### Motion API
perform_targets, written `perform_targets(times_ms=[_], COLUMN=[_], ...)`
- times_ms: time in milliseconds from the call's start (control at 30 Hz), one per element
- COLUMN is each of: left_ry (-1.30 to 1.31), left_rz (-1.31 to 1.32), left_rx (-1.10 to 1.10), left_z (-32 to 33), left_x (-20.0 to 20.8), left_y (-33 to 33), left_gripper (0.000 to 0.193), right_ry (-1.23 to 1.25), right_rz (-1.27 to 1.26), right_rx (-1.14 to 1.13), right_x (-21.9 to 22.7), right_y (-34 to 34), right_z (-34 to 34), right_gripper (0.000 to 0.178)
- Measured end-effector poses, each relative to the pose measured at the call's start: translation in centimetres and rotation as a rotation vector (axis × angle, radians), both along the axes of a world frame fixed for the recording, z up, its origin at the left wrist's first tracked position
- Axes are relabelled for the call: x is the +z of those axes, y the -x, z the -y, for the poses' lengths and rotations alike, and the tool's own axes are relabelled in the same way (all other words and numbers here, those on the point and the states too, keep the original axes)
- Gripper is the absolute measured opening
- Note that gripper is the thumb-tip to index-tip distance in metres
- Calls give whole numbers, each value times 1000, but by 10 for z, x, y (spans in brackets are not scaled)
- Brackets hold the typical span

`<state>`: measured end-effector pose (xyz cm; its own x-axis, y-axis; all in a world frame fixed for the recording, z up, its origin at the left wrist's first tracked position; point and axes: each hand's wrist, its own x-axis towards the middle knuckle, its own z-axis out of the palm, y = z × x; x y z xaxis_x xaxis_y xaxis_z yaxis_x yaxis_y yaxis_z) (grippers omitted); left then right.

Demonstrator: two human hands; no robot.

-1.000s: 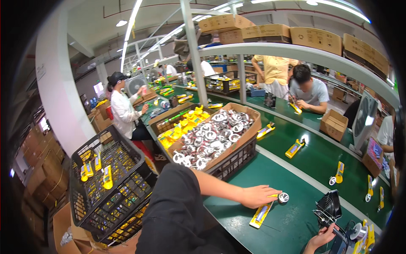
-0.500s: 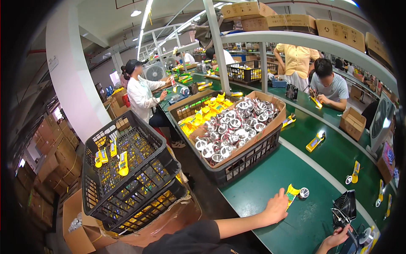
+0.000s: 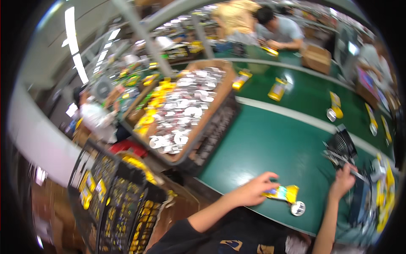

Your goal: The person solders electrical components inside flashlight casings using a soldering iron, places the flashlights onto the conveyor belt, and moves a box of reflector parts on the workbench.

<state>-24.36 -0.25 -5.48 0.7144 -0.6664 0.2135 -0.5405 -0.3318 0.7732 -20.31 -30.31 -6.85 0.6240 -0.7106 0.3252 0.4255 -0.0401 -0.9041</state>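
My left hand (image 3: 253,190) grips one end of a yellow flashlight housing (image 3: 291,194), its fingers curled over the near end. A pale green patch and part of a circuit board show inside the open shell. A round silver reflector (image 3: 297,208) lies on the green bench by the housing's other end. Farther right, my right hand (image 3: 343,183) is closed around a thin soldering iron (image 3: 359,174), partly hidden by the fingers. Just beyond that hand stands a small black fan (image 3: 341,143) with wires about it.
A black crate (image 3: 218,135) with a cardboard-lined load of silver reflectors (image 3: 190,110) stands at left on the bench. Yellow housings (image 3: 278,89) lie along the green belt (image 3: 306,93). More crates (image 3: 127,199) stand lower left. A co-worker (image 3: 281,31) sits across the belt.
My view has swung right and tilted, blurring the background. The housing in my left hand has turned from pointing away to lying crosswise, its reflector now nearer me. My right hand remains beside the fan.
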Motion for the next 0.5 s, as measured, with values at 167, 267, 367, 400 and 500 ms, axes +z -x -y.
perform_targets(times_ms=[167,267,367,400,500], left_ry=[-33,-28,5,8,68], left_rz=[96,100,120,111,115], left_rx=[111,139,177,171,190], left_z=[-7,3,11,12,13], left_x=[5,1,-8,-9,-12], left_y=[7,12,13,15,16], left_gripper=[26,18,17,17,17], right_ry=[-22,-49,-31,-28,-19], right_rz=[76,55,50,41,29], right_rx=[171,177,176,171,174], right_x=[1,2,-3,-3,-1], right_y=[-9,-2,0,2,3], right_z=[-19,-14,-11,-11,-12], right_gripper=[14,13,13,13,13])
